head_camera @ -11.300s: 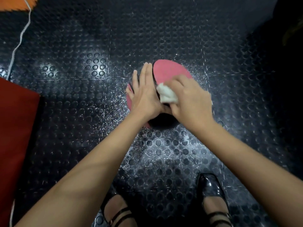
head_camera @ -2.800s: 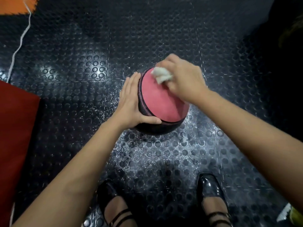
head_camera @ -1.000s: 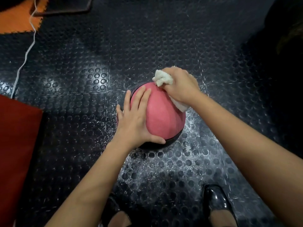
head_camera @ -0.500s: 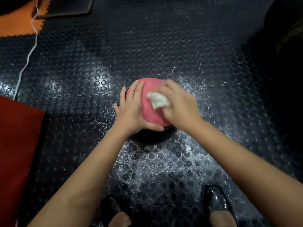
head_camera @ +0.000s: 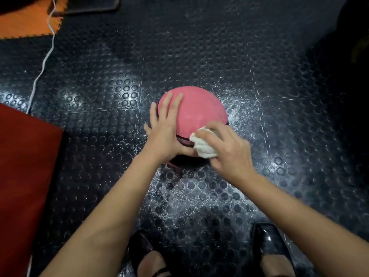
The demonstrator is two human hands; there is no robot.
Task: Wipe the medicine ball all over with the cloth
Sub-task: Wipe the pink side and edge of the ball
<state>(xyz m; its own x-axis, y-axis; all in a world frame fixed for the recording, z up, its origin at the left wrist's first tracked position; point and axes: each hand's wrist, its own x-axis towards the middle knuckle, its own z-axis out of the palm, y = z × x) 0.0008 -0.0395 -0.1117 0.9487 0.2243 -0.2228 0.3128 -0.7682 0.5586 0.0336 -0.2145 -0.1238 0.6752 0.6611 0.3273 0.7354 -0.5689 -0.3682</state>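
The medicine ball point(head_camera: 196, 108) sits on the black studded floor point(head_camera: 259, 62), pink across its top half with a dark band and a dark underside facing the person. Everything else is easiest placed from the ball.

The left hand point(head_camera: 166, 129) lies flat against the ball's left side, fingers straight and close together, reaching up over the pink part, while the thumb stretches along the dark band on the near side. The right hand point(head_camera: 225, 150) is at the ball's near right edge, its fingers curled round a bunched white cloth point(head_camera: 201, 145) and holding it against the band where pink meets dark (the cloth nearly touches the left thumb).

White specks are scattered over the floor all round the ball, thickest just to its right and on the near side. Nearer than the ball, at the bottom edge, stand two glossy black shoes point(head_camera: 269, 248), one under each forearm. Well to the ball's left lies a red mat point(head_camera: 24, 166). Far off beyond the ball to the left is an orange mat point(head_camera: 28, 23), with a white cord point(head_camera: 45, 58) running from it down toward the red one.
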